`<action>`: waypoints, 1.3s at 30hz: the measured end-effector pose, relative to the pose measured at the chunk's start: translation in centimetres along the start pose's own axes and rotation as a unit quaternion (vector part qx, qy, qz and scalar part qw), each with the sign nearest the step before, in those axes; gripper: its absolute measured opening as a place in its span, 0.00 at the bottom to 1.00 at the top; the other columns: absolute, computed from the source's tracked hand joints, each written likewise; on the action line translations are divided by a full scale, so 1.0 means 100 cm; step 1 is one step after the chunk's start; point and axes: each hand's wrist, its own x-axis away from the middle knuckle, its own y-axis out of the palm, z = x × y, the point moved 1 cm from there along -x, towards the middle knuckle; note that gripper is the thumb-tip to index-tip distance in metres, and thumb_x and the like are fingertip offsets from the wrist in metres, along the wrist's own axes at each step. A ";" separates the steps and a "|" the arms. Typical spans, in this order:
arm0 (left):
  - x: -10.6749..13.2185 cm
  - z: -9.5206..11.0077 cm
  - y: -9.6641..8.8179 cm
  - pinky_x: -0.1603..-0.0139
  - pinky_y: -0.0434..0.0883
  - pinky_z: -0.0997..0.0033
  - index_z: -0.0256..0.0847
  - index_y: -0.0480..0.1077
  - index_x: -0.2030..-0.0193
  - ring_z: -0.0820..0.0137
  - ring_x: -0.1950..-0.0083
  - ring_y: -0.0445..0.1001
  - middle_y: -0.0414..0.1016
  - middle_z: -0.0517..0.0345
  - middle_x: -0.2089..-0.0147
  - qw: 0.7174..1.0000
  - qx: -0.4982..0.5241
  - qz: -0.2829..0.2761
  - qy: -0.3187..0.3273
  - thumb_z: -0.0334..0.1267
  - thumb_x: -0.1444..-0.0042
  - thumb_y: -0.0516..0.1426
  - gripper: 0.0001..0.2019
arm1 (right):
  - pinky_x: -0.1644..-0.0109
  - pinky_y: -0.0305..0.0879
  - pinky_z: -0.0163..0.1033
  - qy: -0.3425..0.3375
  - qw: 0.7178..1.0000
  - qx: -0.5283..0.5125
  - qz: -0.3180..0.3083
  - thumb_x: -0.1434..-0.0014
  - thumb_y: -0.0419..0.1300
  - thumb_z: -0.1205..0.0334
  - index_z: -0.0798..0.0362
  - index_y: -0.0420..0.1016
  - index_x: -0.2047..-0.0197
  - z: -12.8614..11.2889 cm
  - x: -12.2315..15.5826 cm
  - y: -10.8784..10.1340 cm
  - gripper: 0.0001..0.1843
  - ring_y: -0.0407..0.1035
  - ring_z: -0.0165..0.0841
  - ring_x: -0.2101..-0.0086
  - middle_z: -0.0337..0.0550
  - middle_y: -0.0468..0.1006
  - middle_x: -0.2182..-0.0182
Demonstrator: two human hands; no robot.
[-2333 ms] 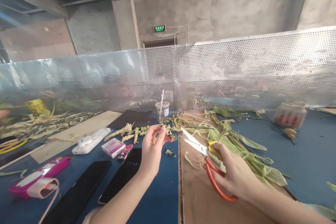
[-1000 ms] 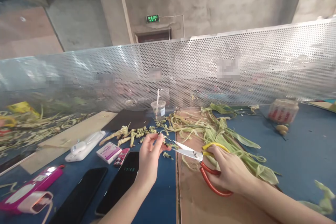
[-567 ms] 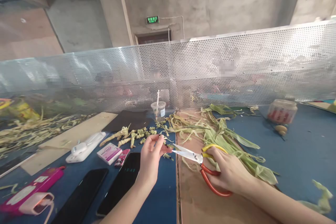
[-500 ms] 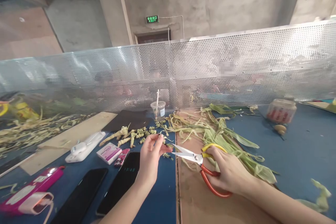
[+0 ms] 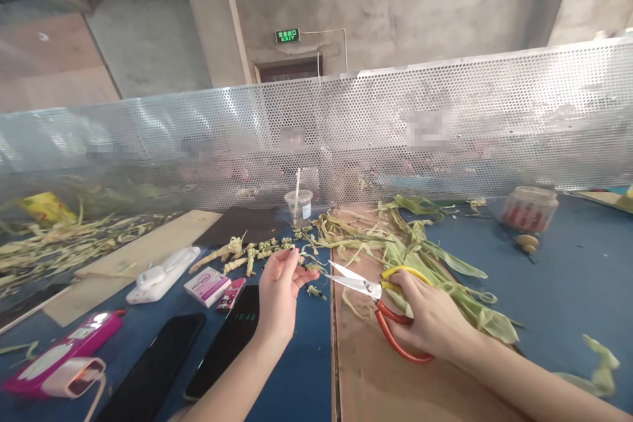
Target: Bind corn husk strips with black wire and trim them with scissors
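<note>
While scanning left to right: every place keyed to brown board (image 5: 376, 376)
far left of board: pink gadget (image 5: 64, 351), black phones (image 5: 148, 372), white device (image 5: 163, 273), pink box (image 5: 206, 285), all flat on blue table (image 5: 568, 290)
just left of board, toward back: cut stem pieces (image 5: 247, 254) in a loose row; plastic cup (image 5: 299, 206) with straw behind them
left hand (image 5: 277, 290): raised just off board's left edge, fingers loosely curled, thumb near fingertips; pinching a tiny plant bit or nothing, cannot tell, too small
loose scrap (image 5: 312, 290): on table between left hand and board's edge
scissors (image 5: 368, 289): over board's left part, blades parted, tips aimed at left hand, nothing visibly between blades
right hand (image 5: 430, 323): over board's middle, clenched through red and yellow loops, firm hold on scissors
green leaves (image 5: 435, 257): heaped on board's far right half, spilling onto table
right of board: jar (image 5: 529, 209), well apart
behind board: perforated metal screen (image 5: 445, 125)
step in hand: judged as trimming small plant bits, blades standing open between cuts
next cut calls for: piece held steady, fingertips kept out of blade line since tips sit near thumb, blades square to stem
</note>
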 end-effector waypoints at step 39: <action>0.011 0.002 0.007 0.69 0.71 0.73 0.38 0.66 0.69 0.76 0.73 0.68 0.66 0.62 0.72 0.999 -0.018 -0.046 -0.014 0.39 0.50 0.59 0.07 | 0.72 0.66 0.35 -0.053 0.995 -0.004 0.082 0.48 0.56 0.56 0.52 0.57 0.57 -0.012 0.004 -0.003 0.17 0.70 0.35 0.68 0.46 0.73 0.65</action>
